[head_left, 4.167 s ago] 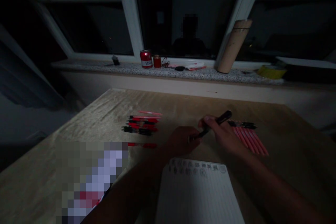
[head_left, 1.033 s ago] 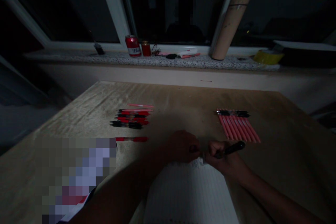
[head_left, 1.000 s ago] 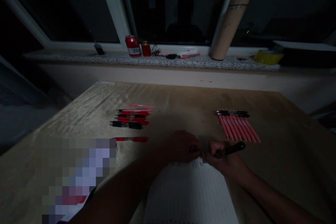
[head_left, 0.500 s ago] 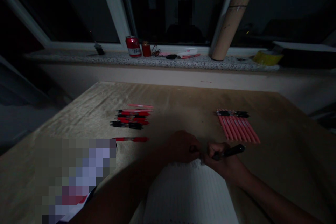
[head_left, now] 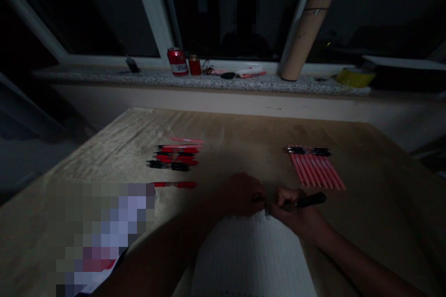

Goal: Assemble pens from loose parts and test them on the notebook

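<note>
A lined sheet or notebook page [head_left: 254,255] lies in front of me, with scribbled marks near its far edge. My left hand [head_left: 244,195] rests at that edge, its fingers curled together; dim light hides what they pinch, if anything. Close beside it, my right hand [head_left: 299,216] is closed around a black pen [head_left: 311,200], whose tip is concealed by my fingers. Left of my hands lie a single red pen [head_left: 176,184] and a group of red, black and pink pens [head_left: 176,155]. On the right, several pink pens [head_left: 317,169] line up side by side beneath black pens [head_left: 310,151].
Blurred pixels cover a pale item [head_left: 120,227] at the left of the wooden table [head_left: 237,132]. Along the granite windowsill [head_left: 146,78] stand a red can [head_left: 177,61], a red jar [head_left: 194,65], a cardboard tube [head_left: 306,37] and a yellow tape roll [head_left: 355,77].
The free end of the black pen has shifted very slightly right. Both hands stay in nearly the same place, and the laid-out pens have not moved.
</note>
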### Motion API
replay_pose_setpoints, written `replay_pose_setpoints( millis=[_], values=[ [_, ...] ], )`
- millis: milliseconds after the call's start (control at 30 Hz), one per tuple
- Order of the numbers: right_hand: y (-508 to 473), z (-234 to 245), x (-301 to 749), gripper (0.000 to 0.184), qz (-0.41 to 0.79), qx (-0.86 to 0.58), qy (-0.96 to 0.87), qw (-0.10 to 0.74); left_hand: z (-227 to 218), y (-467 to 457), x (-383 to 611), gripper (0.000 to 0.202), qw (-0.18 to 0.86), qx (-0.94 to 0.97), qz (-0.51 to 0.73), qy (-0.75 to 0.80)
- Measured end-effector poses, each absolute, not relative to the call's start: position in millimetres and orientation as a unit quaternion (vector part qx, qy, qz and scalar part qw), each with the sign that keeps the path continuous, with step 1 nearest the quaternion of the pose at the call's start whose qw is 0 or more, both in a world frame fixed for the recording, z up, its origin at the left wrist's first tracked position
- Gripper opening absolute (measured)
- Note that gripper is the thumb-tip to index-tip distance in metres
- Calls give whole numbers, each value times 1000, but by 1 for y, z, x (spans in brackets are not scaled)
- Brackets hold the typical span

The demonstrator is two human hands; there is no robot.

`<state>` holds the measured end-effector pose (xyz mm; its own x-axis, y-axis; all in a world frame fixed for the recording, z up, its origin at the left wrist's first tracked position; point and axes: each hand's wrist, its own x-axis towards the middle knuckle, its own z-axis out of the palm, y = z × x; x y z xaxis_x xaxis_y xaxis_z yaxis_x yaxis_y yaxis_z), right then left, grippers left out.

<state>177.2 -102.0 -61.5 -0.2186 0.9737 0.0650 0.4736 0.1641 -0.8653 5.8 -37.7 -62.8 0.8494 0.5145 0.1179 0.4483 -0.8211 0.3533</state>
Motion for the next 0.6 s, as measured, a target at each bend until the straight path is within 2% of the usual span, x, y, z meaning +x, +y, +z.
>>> replay_pose_setpoints(
  millis=[600],
  values=[
    [-101,-61,180,31,381,-506,-697,337,-63,-38,5,16,171,944,112,258]
  ],
)
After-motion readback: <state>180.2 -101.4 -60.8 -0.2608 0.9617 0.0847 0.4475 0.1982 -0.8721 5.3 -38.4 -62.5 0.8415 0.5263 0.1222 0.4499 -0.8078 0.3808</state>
